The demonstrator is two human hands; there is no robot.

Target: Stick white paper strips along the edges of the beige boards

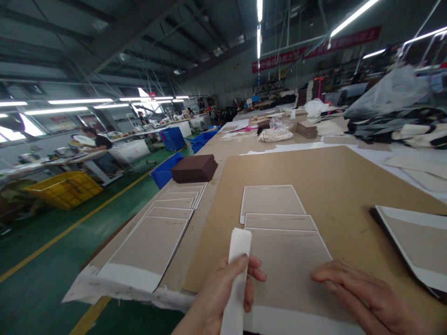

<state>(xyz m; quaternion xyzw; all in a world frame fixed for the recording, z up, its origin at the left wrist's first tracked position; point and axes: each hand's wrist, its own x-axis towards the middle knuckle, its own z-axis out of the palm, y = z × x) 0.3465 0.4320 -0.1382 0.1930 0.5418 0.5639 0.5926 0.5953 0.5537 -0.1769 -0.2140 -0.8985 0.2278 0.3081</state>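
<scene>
My left hand (228,284) is closed around a narrow stack of white strips (240,242), the thumb lying on top and the fingers curled beneath. Under it lies a taupe panel with white edging (282,265), the nearest of a few overlapping ones. My right hand (366,293) rests at that panel's right side, its fingers stretched out side by side with nothing visible in them. A further edged panel (270,199) lies just behind. These panels lie on a large tan board (335,181).
To the left, overlapping edged panels (150,242) run along the table edge, with a dark brown stack (194,168) behind. At right sits a pile of panels (415,242). Blue bins (167,167) and a yellow bin (64,188) stand on the green floor. A person (99,144) sits farther left.
</scene>
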